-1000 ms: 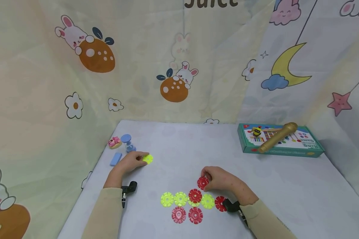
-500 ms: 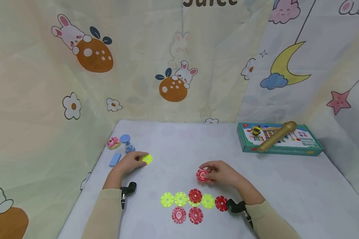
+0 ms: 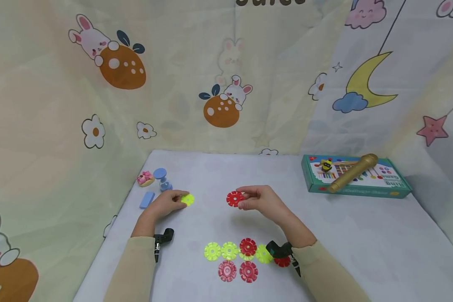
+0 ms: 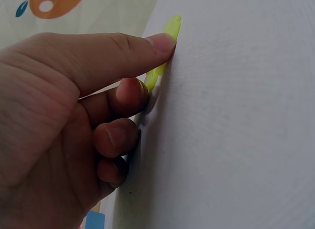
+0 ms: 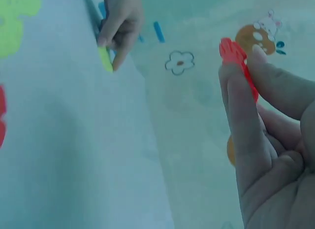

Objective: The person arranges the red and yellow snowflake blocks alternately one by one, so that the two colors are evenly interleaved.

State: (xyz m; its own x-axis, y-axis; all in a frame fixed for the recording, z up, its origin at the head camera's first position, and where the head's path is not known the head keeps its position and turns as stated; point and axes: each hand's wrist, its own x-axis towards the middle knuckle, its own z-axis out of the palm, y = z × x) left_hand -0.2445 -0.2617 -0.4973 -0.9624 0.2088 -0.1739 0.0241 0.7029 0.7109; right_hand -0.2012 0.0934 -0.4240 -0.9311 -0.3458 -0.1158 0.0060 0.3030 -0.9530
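In the head view my left hand (image 3: 167, 204) pinches a yellow-green notched disc (image 3: 188, 200) low over the left part of the table; the left wrist view shows this disc (image 4: 172, 28) nearly edge-on between thumb and fingers. My right hand (image 3: 262, 203) holds a red notched disc (image 3: 234, 199) up above the table, its thumb and fingertips on the rim. The right wrist view shows that red disc (image 5: 234, 51) from the side. Closer to me lie a row of yellow-green discs (image 3: 229, 251) and red ones, with two pinkish-red discs (image 3: 227, 271) beneath it.
A small blue sand timer (image 3: 163, 179), a pink toy (image 3: 145, 178) and a blue block (image 3: 147, 200) sit by the left edge. At the back right, a green box (image 3: 356, 176) bears a gold microphone-shaped stick (image 3: 352, 173) and a small bee figure (image 3: 326, 165). Printed cloth hangs behind.
My right hand has lifted the red disc from just behind the row and carried it away from me and leftward, turning it over on the way. The left hand stays put with its disc.
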